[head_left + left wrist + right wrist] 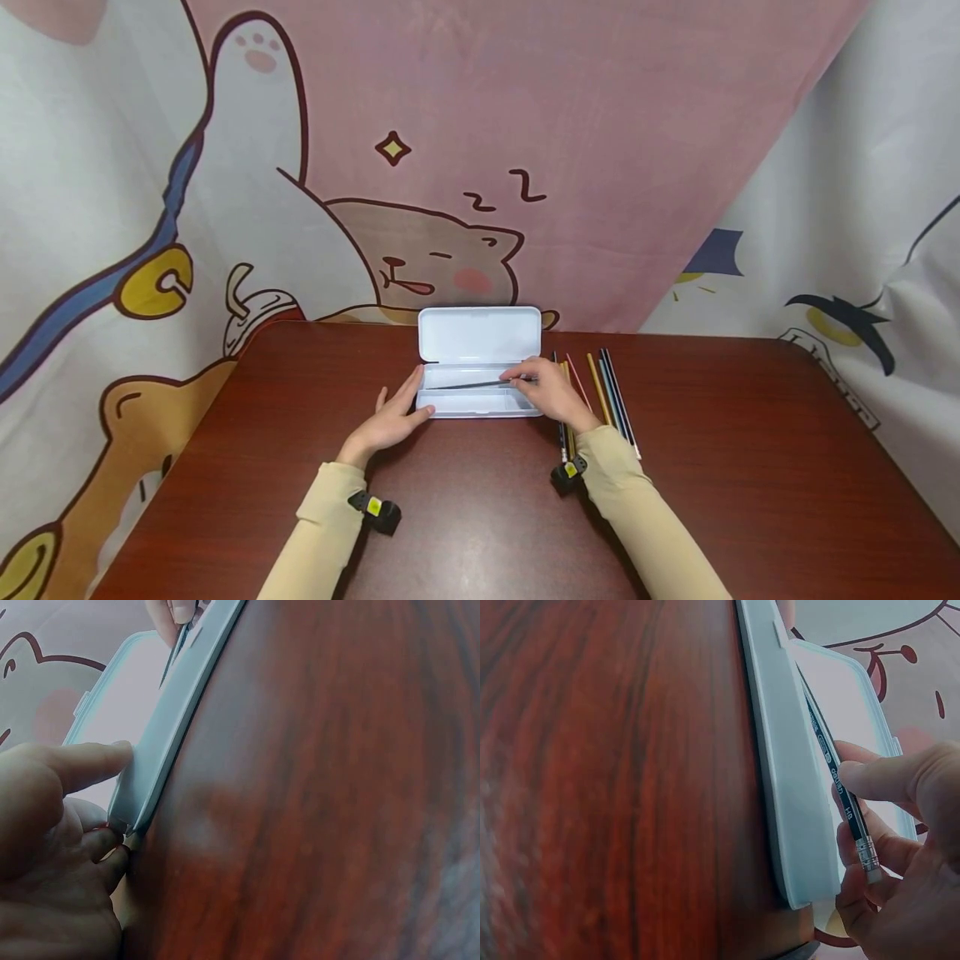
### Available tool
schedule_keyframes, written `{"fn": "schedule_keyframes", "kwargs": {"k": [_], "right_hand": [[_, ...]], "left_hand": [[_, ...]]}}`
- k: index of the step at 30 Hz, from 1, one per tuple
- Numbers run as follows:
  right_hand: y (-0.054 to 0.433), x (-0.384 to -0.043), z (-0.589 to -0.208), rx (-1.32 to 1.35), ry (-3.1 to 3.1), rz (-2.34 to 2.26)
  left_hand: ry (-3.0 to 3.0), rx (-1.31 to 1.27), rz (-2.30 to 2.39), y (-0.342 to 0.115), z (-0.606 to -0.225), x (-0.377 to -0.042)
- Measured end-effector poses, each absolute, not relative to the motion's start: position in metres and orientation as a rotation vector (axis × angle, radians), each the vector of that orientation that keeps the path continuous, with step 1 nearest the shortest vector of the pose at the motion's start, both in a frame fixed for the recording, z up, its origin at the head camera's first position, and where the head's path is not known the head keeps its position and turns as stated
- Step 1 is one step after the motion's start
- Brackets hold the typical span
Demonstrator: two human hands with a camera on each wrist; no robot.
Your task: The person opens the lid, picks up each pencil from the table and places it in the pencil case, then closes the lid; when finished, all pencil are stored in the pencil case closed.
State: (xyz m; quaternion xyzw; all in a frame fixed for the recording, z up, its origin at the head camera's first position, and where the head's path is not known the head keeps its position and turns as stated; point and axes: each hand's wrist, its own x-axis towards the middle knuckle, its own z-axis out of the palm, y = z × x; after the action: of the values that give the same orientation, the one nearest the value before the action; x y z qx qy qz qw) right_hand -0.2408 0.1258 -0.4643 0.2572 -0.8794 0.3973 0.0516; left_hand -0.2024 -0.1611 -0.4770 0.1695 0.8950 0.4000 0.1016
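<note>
A white pencil case (468, 416) lies on the table with its lid (480, 333) raised toward the wall. My right hand (551, 392) pinches a dark pencil (845, 796) marked HB between thumb and fingers, near its eraser end. The pencil lies slantwise over the case's inner trays, its other end pointing left. At the left end of the case, my left hand (390, 423) grips the front corner, thumb (97, 763) on the front wall and fingers round the end.
Several pencils lie on the table right of the case: a yellow one (598, 387), a red one (577, 379), a blue one (611, 392) and dark ones, some partly hidden under the right hand. A cartoon-printed cloth (600, 150) hangs behind the table's back edge.
</note>
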Motion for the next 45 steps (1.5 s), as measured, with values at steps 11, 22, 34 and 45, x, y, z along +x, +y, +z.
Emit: {"fn": "schedule_keyframes", "kwargs": {"k": [11, 22, 34, 45], "right_hand": [[0.127, -0.240, -0.467, 0.745, -2.668, 1.237], [0.137, -0.238, -0.469, 0.662, -2.667, 1.347], [0.154, -0.226, -0.464, 0.510, -2.566, 1.381], [0.170, -0.214, -0.457, 0.368, -2.576, 1.447]], "left_hand": [[2.639, 0.510, 1.171, -0.160, -0.475, -0.202], [2.632, 0.519, 1.173, -0.159, -0.476, -0.203], [2.637, 0.519, 1.176, -0.161, -0.477, -0.202], [2.635, 0.517, 1.186, -0.161, -0.475, -0.201]]}}
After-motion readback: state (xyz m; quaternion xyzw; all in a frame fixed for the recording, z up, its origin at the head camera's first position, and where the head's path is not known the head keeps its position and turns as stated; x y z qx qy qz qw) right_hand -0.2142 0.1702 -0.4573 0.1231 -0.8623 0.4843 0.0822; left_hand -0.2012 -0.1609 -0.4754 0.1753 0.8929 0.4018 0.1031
